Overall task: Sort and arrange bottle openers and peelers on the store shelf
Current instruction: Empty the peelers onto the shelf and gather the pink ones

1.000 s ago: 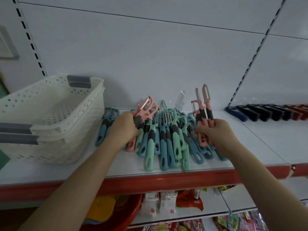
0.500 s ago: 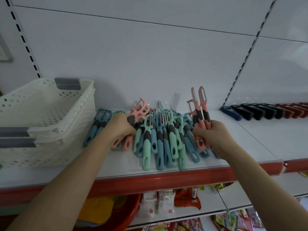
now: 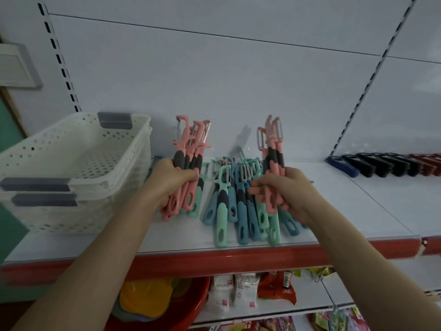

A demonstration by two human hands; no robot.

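My left hand (image 3: 170,181) grips a bunch of pink peelers (image 3: 191,149), held upright with the blades at the top, just above the white shelf (image 3: 346,211). My right hand (image 3: 284,189) grips a second bunch of pink peelers (image 3: 272,149), also upright. Between and below my hands lies a pile of mint and blue peelers (image 3: 235,206) with grey grips, handles pointing toward the shelf's front edge. A row of dark blue, black and red bottle openers (image 3: 386,164) lies at the back right of the shelf.
Two stacked white perforated baskets (image 3: 71,168) with grey handles stand on the shelf at the left. The shelf has a red front edge (image 3: 214,261). A lower shelf holds packets (image 3: 238,292) and a red bowl (image 3: 167,314).
My left hand has lifted its pink peelers off the pile and stood them upright. My right hand has raised its pink bunch slightly. The view has shifted a little.
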